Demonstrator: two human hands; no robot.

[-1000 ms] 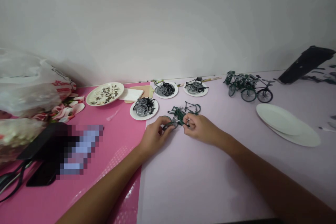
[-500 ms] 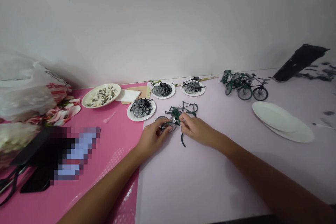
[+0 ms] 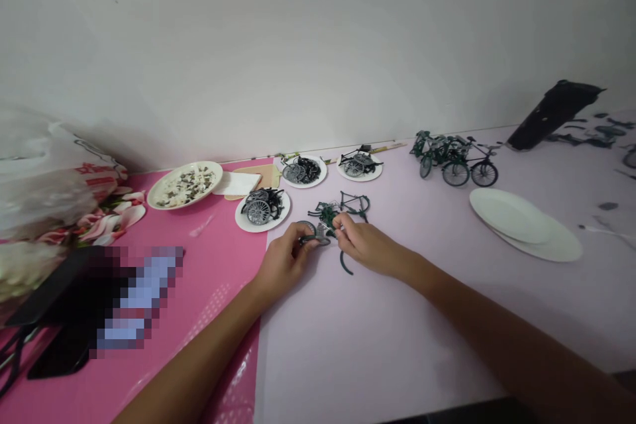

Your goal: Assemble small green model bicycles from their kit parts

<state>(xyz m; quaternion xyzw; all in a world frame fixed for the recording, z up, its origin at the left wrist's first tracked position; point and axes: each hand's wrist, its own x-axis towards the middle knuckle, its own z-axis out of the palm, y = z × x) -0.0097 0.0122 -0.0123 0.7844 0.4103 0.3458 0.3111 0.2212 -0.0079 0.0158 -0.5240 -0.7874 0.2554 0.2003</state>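
My left hand (image 3: 285, 257) pinches a small toy bicycle wheel (image 3: 319, 241) between thumb and fingers, the wheel now nearly edge-on. Facing it from the right, my right hand (image 3: 365, 243) has its fingertips pressed together near the wheel; what they hold is too small to make out. Just beyond the hands lies a cluster of dark green plastic parts (image 3: 326, 212). A green bicycle frame (image 3: 356, 202) rests behind my right hand. Below that hand is a curved green mudguard-like piece (image 3: 344, 264). Another wheel (image 3: 307, 228) lies partly hidden behind my left fingers.
White plates with dark wheels and parts (image 3: 285, 215) stand beyond the hands. Assembled toy bicycles (image 3: 457, 162) are at the back right, near two stacked white plates (image 3: 561, 248). Left are a bowl of pale and dark bits (image 3: 214, 187), plastic bags (image 3: 54, 172) and a blurred-out phone (image 3: 144, 298).
The wheel in my left hand has tilted from facing up toward me to nearly flat. My right hand keeps its pinch close by. The whole view has shifted slightly.
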